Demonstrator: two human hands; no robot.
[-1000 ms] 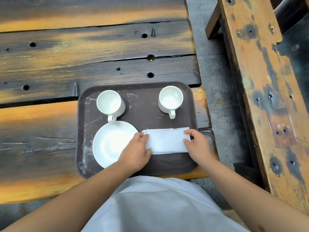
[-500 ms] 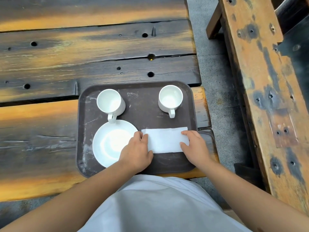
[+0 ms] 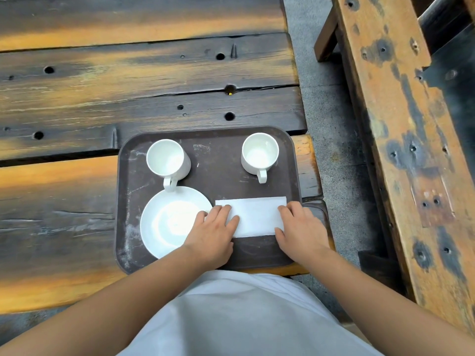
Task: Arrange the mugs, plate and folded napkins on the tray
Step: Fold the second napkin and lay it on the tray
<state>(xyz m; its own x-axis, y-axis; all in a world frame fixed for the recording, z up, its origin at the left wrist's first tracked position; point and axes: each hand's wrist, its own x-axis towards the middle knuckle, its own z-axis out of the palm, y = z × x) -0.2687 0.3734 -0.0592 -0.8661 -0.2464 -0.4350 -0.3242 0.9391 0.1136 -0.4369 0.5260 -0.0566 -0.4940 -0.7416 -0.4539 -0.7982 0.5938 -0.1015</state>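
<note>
A dark brown tray (image 3: 218, 160) lies at the near right end of the wooden table. On it stand two white mugs, one at the back left (image 3: 167, 160) and one at the back right (image 3: 259, 152), handles toward me. A white plate (image 3: 167, 222) sits at the front left. A folded white napkin (image 3: 254, 217) lies flat at the front right. My left hand (image 3: 213, 232) presses on the napkin's left end, partly over the plate's edge. My right hand (image 3: 298, 229) rests flat on its right end.
The table (image 3: 128, 86) is of dark and orange weathered planks with holes and cracks. A wooden bench (image 3: 401, 140) runs along the right, with a strip of grey concrete floor (image 3: 331, 140) between it and the table. My white garment fills the bottom.
Both hands have slid a little along the napkin, flattening it; the right hand has moved inward over its right end. The mugs and plate have stayed put.
</note>
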